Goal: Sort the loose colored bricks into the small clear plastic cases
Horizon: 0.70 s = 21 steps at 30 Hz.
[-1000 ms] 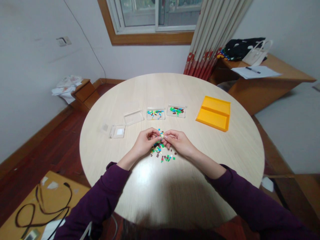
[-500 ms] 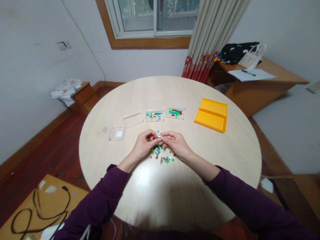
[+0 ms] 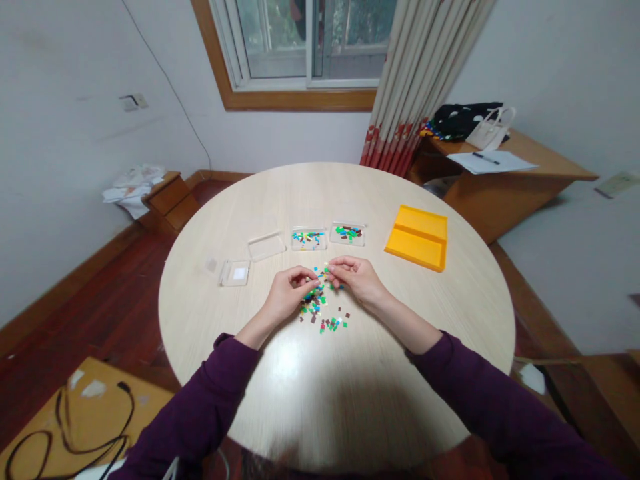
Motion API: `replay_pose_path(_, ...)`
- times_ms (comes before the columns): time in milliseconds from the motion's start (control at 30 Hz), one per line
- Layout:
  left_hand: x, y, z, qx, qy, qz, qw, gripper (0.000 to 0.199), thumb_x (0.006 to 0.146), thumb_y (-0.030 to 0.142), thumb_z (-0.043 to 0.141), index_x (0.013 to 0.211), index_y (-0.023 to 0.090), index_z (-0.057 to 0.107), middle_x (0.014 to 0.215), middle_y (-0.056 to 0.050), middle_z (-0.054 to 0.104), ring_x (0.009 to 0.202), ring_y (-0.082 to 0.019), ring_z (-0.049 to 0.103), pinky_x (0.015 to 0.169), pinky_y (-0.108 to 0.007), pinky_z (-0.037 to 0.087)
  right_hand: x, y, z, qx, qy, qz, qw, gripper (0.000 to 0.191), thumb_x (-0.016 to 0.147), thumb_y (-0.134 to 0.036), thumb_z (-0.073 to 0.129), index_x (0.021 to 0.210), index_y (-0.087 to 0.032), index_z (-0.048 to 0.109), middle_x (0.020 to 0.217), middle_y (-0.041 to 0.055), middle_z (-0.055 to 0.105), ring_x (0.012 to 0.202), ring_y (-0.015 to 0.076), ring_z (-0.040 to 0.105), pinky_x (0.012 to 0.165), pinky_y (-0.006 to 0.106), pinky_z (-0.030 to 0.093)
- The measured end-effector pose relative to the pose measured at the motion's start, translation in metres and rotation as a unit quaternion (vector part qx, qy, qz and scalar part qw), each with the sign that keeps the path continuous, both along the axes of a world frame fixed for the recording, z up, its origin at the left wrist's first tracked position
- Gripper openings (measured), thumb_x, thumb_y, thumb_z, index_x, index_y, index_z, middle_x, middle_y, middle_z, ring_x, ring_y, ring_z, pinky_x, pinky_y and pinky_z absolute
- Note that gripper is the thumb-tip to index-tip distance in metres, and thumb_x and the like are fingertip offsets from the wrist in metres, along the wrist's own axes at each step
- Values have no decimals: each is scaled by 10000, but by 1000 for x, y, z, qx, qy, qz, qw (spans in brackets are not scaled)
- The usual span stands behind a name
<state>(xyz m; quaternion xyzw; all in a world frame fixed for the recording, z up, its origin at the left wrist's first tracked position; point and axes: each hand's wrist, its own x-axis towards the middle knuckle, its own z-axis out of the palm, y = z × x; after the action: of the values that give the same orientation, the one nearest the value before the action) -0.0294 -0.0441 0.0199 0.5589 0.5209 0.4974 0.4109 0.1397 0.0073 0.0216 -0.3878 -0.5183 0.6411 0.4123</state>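
The left hand [image 3: 287, 292] and right hand [image 3: 361, 283], earlier meeting, are now hovering apart over small multicoloured plastic pieces [image 3: 314, 307] lying on the pale, round, wood-grained table [image 3: 280, 400]; whether either is pinching a piece, I cannot tell.

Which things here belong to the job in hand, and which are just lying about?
Probably the job's:
loose coloured pieces
left tray of pieces
right tray of pieces
perhaps the yellow case

Probably just lying about:
white handbag
pen
paper beneath it
black cable
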Motion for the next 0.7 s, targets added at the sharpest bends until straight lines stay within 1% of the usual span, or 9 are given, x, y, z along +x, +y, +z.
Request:
replay_pose_path(100, -5, 3, 0, 5, -14, 32, 999, 180, 657, 324, 712, 663, 155, 650, 587, 12, 561, 539, -92, 442, 530, -233, 344, 13, 45, 11, 111, -91, -96, 985, 255, 651, -394, 720, 731, -175, 615, 609, 1, 600, 509, 115, 514, 523, 275, 423)
replay_pose_path(133, -7, 5, 0, 5, -21, 43, 999, 177, 658, 319, 708, 660, 155, 641, 596, 12, 568, 539, -90, 450, 534, -231, 349, 18, 61, 14, 154, -135, -118, 972, 198, 691, -357, 687, 739, -179, 616, 636, 14, 607, 549, 129, 533, 553, 286, 433)
replay_pose_path(200, -12, 8, -1, 9, -35, 65, 997, 172, 659, 311, 702, 663, 157, 627, 603, 18, 570, 531, -83, 458, 538, -226, 354, 25, 91, 18, 237, -234, -153, 930, 91, 749, -270, 621, 734, -180, 618, 696, 46, 625, 629, 155, 563, 625, 308, 445)
replay_pose_path(233, -14, 9, -1, 13, -42, 75, 996, 172, 660, 310, 700, 666, 157, 622, 602, 21, 568, 526, -80, 461, 538, -224, 355, 27, 103, 19, 267, -290, -147, 907, 65, 760, -223, 594, 721, -178, 620, 707, 60, 629, 655, 168, 571, 660, 321, 447)
replay_pose_path(333, -21, 13, -3, 23, -59, 107, 992, 174, 657, 310, 698, 669, 157, 617, 591, 30, 556, 509, -74, 462, 524, -213, 355, 28, 124, 14, 322, -424, -81, 843, 131, 774, -150, 536, 689, -173, 632, 704, 94, 644, 705, 202, 585, 724, 347, 450)
replay_pose_path(433, -25, 15, -5, 22, -65, 128, 989, 148, 663, 287, 689, 667, 155, 622, 578, 34, 557, 495, -71, 464, 510, -203, 356, 27, 130, 7, 357, -487, -52, 796, 193, 798, -132, 489, 700, -167, 651, 719, 117, 663, 733, 219, 593, 747, 353, 456)
replay_pose_path(500, -26, 16, -6, 16, -59, 126, 990, 115, 673, 257, 676, 663, 154, 626, 574, 33, 567, 494, -72, 468, 507, -201, 357, 28, 130, 5, 369, -501, -62, 780, 208, 800, -119, 479, 711, -163, 662, 744, 125, 669, 742, 222, 597, 748, 353, 458)
replay_pose_path(600, -27, 17, -9, 5, -28, 115, 993, 68, 690, 213, 654, 666, 151, 640, 604, 17, 603, 529, -88, 494, 535, -213, 381, 32, 124, 9, 387, -496, -82, 773, 191, 790, -115, 500, 733, -162, 675, 786, 133, 672, 756, 224, 599, 747, 357, 463)
replay_pose_path(700, -27, 17, -13, 1, 22, 108, 994, 58, 716, 192, 633, 707, 148, 670, 667, -9, 652, 584, -112, 536, 587, -237, 417, 34, 102, 13, 400, -464, -98, 784, 185, 805, -123, 504, 771, -149, 684, 816, 132, 671, 770, 220, 603, 756, 359, 464)
